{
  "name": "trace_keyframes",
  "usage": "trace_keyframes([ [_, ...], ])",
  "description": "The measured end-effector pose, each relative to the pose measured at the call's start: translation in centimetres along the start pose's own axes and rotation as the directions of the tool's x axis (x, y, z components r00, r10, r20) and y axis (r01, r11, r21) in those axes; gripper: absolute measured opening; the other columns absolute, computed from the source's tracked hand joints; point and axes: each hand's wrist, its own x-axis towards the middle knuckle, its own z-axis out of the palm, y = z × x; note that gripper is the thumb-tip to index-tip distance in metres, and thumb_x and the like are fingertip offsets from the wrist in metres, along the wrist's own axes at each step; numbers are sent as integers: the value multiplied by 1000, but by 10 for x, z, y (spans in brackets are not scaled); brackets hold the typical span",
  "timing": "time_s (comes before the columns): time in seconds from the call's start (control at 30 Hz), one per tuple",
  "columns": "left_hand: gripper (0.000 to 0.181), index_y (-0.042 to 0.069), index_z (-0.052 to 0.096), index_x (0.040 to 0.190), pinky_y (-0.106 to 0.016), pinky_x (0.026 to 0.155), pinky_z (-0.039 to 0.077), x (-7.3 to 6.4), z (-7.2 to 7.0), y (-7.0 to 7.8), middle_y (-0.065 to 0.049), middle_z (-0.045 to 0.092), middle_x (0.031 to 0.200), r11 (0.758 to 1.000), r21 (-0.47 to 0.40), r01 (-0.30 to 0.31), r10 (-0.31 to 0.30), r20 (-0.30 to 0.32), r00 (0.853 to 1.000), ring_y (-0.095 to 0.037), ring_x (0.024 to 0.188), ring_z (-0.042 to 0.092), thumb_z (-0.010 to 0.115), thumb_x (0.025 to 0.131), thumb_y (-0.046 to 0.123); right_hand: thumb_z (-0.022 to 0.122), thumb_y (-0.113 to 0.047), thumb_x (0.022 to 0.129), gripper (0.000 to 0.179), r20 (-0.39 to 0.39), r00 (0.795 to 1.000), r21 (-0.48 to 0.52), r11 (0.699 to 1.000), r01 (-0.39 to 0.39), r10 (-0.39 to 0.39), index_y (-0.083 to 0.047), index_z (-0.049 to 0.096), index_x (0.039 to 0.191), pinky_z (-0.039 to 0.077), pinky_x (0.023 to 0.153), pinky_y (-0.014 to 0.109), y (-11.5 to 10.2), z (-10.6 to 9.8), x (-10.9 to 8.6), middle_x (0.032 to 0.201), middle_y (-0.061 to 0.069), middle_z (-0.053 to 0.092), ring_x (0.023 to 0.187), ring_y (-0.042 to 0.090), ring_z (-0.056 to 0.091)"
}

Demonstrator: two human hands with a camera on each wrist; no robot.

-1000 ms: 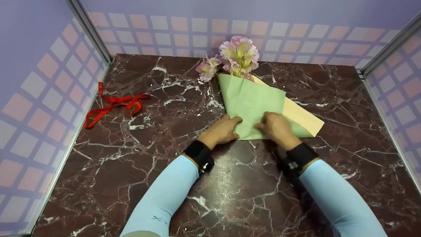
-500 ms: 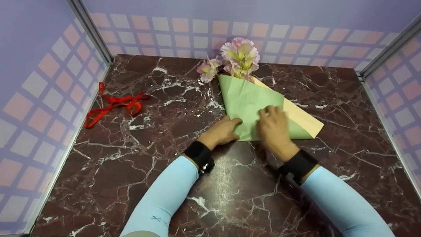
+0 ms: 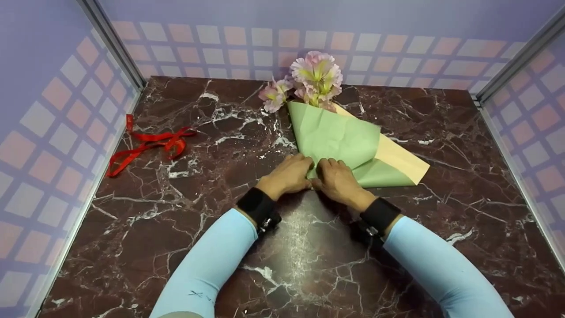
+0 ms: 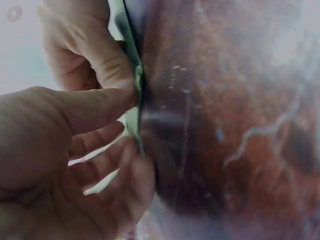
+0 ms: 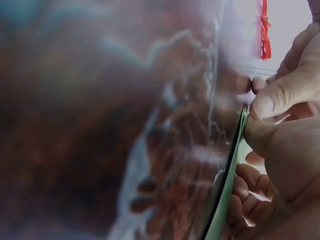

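Note:
Pink and yellow artificial flowers (image 3: 317,75) lie at the back, their stems hidden under green wrapping paper (image 3: 337,137) folded across them. Cream paper (image 3: 399,154) shows along the right side of the wrap. At the bottom left corner of the wrap, my left hand (image 3: 289,174) pinches the green edge between thumb and fingers. Close beside it, my right hand (image 3: 340,181) also grips that bottom edge, gathering the paper into a crease. In the left wrist view the thumb of my left hand (image 4: 45,135) presses the thin green edge. The right wrist view shows my right hand (image 5: 295,170) holding the same edge.
A loose red ribbon (image 3: 152,143) lies at the left of the dark marbled table (image 3: 212,247). Purple panels with pink and white squares (image 3: 229,48) stand behind and at both sides. The flower heads lie near the back panel.
My right hand has moved left along the paper's bottom edge to meet the left hand, and the green paper has bunched there. The left hand has stayed at the corner.

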Motion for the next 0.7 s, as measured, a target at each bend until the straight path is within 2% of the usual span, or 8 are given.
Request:
trace_keyframes([
  [0.1,57,-2,53,147,-45,127,34,-3,-2,3,-21,48,158,996,92,4,-7,26,1000,-39,146,45,69,102,29,81,-36,89,42,14,1000,8,1000,-14,14,-1,58,96,48,77,54,-1,0,1,88,19,60,81,44,57],
  [0.2,65,-3,39,158,-48,132,23,-6,-1,4,-22,33,169,990,139,22,-36,94,995,-38,158,30,60,107,31,81,-35,90,42,39,999,21,999,-35,34,-1,58,98,49,78,54,-2,0,2,89,19,61,83,43,58],
  [0.37,70,-1,18,167,-51,133,10,-11,5,1,-21,14,175,975,223,18,-58,175,983,-36,164,8,47,111,32,79,-33,92,47,61,997,33,999,-43,41,3,61,116,52,88,56,-1,0,5,100,21,66,95,44,63],
  [0.47,69,-1,16,167,-50,134,7,-12,9,-2,-21,11,175,969,246,-10,-36,183,982,-35,164,6,41,113,33,79,-35,93,52,64,998,40,999,-30,28,4,61,123,52,91,57,3,0,4,105,23,68,99,44,65],
  [0.7,57,0,30,161,-52,133,9,-20,12,-8,-21,17,174,962,268,-58,11,173,985,-35,163,12,37,113,31,79,-37,92,56,95,995,83,996,-27,19,0,61,130,52,90,55,5,-1,1,112,22,69,100,43,64],
])
